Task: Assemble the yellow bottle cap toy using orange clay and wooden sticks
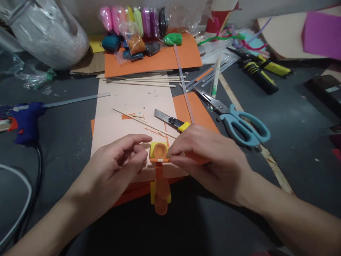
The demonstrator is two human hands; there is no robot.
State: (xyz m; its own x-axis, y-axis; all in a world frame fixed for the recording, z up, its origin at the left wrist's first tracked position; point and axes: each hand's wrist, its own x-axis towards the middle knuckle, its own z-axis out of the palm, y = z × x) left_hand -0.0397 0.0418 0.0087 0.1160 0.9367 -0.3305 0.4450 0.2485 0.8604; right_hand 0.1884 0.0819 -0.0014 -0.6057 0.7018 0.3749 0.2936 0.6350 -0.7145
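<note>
A small orange and yellow craft model [160,188], shaped like a scooter with a crossbar like a handlebar, stands between my hands at the near edge of the pale board [133,97]. My right hand [213,160] pinches the right end of its orange crossbar between thumb and forefinger. Just left of the model is my left hand [119,163], its fingers curved and apart, with nothing visible in them. A utility knife [172,121] with a yellow and black handle lies beyond my right fingers, which hide part of it. Thin wooden sticks [141,121] and orange scraps [128,116] lie on the board.
To the right lie scissors [239,124] with blue handles and black-and-yellow pliers [259,74]. A blue glue gun [26,121] with its cable is at the left. Bagged coloured clay [138,21] sits on orange sheets [160,58] behind, near a silvery jug [50,33].
</note>
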